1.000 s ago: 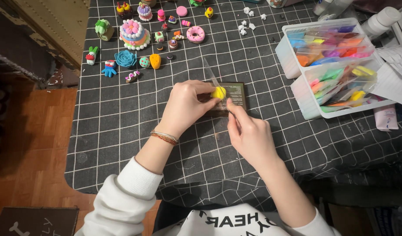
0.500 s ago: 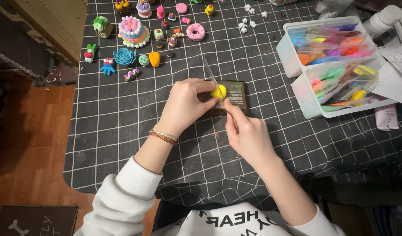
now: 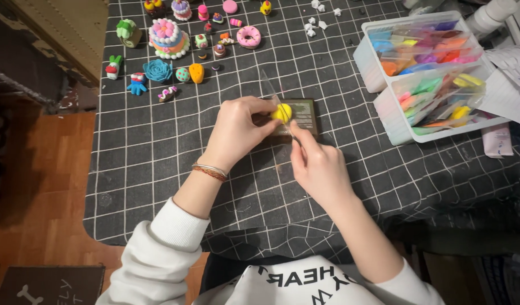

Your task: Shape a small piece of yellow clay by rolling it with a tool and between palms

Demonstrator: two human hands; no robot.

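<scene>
Yellow clay ball (image 3: pixel 281 112) sits pinched in the left hand (image 3: pixel 237 129) over a small dark board (image 3: pixel 298 116) mid-surface; the right hand (image 3: pixel 318 168) grips what looks like a thin tool (image 3: pixel 294 135) against it.

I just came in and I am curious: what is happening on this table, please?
A person is shaping a small yellow clay piece over a dark little board. The left hand pinches it, while the right hand works it with a thin clear tool. Finished clay miniatures and clear boxes of coloured clay sit beyond.
</scene>
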